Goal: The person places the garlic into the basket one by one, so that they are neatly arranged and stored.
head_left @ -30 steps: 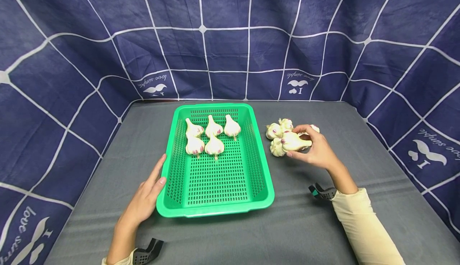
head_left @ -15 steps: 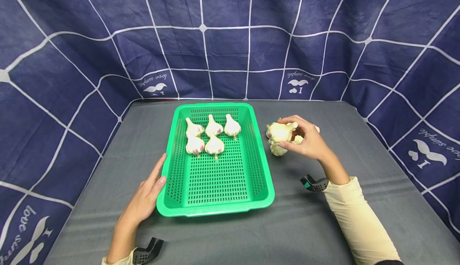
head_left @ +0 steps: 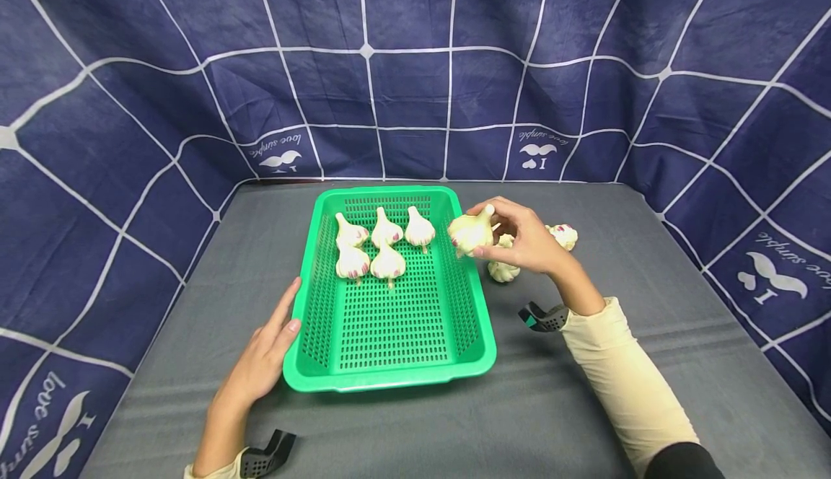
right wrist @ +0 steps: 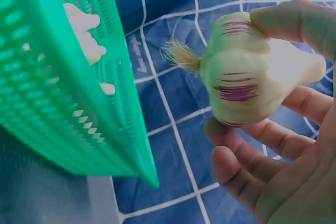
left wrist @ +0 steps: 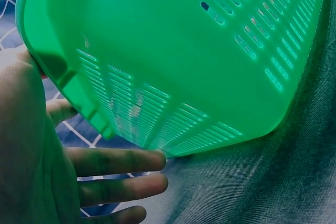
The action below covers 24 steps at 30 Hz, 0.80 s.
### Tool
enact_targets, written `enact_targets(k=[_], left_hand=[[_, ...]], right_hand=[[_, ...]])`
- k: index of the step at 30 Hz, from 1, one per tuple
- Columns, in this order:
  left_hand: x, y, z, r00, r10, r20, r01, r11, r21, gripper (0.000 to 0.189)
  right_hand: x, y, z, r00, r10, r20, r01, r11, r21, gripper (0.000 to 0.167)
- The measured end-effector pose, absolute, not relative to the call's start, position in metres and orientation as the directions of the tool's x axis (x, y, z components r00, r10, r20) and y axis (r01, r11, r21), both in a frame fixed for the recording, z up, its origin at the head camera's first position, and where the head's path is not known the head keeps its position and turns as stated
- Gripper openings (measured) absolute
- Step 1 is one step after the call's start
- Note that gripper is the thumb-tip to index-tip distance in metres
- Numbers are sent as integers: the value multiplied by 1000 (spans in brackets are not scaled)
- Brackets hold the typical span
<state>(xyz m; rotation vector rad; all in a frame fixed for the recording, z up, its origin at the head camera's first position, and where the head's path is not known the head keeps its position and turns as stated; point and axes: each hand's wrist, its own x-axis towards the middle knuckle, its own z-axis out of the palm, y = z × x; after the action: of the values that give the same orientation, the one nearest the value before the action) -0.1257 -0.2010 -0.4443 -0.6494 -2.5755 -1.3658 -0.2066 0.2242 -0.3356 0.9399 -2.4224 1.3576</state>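
My right hand (head_left: 519,237) pinches a white garlic bulb (head_left: 471,234) between thumb and fingers, over the right rim of the green basket (head_left: 389,376). In the right wrist view the held garlic bulb (right wrist: 236,74) shows purple streaks and a tuft of roots pointing toward the basket wall (right wrist: 47,93). Several garlic bulbs (head_left: 388,262) lie in the far left part of the basket, in two rows. My left hand (head_left: 260,356) rests at the basket's left side, its fingers straight; the left wrist view shows those fingers (left wrist: 121,184) beside the perforated wall.
Right of the basket, partly hidden by my right hand, are more garlic bulbs (head_left: 503,270), with another garlic bulb (head_left: 563,236) behind the wrist. A grey cloth (head_left: 552,407) covers the table. Blue checked curtain (head_left: 415,89) surrounds the back and sides.
My right hand has lifted the garlic bulb from the pile and carried it left to the basket's right rim. The left hand and basket have stayed put.
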Motion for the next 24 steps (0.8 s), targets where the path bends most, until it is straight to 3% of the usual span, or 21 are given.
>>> enact_targets(k=[13, 24], left_hand=[[-125, -201, -443, -895, 303, 327, 442, 501, 744, 59], [-125, -202, -445, -903, 302, 306, 424, 511, 748, 58]], right_hand=[[-234, 202, -337, -812, -527, 252, -464, 319, -826, 50], [-257, 180, -338, -806, -583, 101, -461, 513, -724, 35]])
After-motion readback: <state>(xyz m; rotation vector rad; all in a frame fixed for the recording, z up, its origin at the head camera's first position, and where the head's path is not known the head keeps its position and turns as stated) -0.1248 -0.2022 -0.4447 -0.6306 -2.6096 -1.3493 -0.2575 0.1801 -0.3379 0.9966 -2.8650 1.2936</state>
